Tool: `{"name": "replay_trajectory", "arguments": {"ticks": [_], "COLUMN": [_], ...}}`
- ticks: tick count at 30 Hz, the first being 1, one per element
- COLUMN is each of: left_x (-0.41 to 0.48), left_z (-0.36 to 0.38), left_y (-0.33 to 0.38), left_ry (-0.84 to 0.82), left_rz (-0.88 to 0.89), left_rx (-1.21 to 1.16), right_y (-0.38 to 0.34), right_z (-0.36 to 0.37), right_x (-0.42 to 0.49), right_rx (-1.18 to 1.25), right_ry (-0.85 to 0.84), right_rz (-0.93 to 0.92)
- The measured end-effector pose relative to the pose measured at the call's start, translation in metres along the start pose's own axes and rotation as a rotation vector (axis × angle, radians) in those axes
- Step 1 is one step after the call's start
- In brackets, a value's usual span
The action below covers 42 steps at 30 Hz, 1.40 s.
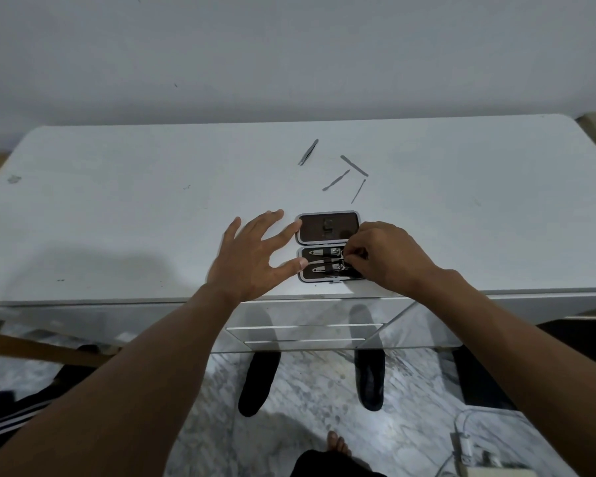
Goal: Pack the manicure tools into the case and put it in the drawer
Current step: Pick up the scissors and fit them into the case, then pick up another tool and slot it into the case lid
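White worktop (117,208) against a pale wall: an open manicure case (329,247) lies near the front edge — two clippers strapped inside. Left hand (252,256), fingers spread, steadies its left side; right hand (382,256) pinches a tool at its right end. Four loose tools — tweezers (308,152) among them — lie toward the back edge.

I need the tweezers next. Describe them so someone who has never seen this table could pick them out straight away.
Start at the open case near the white table's front edge, then look toward the wall, where four loose metal tools lie. The tweezers are farthest back and leftmost, apart from the other three. They are broader and taper to a point, while the others are thin sticks.
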State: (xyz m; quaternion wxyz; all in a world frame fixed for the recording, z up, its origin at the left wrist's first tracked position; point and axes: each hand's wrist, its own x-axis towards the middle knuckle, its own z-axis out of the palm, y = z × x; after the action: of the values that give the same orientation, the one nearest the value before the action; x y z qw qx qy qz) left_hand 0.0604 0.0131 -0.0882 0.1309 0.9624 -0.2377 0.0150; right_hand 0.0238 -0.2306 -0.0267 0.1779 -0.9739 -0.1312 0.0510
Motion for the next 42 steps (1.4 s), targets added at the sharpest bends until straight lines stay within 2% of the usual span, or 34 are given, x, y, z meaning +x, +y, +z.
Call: {"name": "replay_trajectory", "arguments": {"ticks": [10, 15, 22, 36, 42], "left_x": [-0.001, -0.002, -0.002, 0.001, 0.003], "left_z": [0.0, -0.001, -0.002, -0.003, -0.006], "left_y": [-0.001, 0.0, 0.001, 0.0, 0.002], "left_ry": [-0.01, 0.011, -0.003, 0.016, 0.007], "left_rz": [-0.003, 0.013, 0.016, 0.017, -0.002], "left_rx": [0.008, 0.01, 0.016, -0.015, -0.012], "right_y": [0.0, 0.005, 0.015, -0.009, -0.012], "right_z": [-0.002, -0.017, -0.035, -0.01, -0.01], "right_x": [-0.001, 0.01, 0.07, 0.212, 0.222], "right_rx": [-0.03, 0.003, 0.026, 0.053, 0.022], "right_ry": [-0.013, 0.045, 0.132, -0.028, 0.031], "right_rz": [-0.008, 0.073, 0.208, 0.239, 0.279]}}
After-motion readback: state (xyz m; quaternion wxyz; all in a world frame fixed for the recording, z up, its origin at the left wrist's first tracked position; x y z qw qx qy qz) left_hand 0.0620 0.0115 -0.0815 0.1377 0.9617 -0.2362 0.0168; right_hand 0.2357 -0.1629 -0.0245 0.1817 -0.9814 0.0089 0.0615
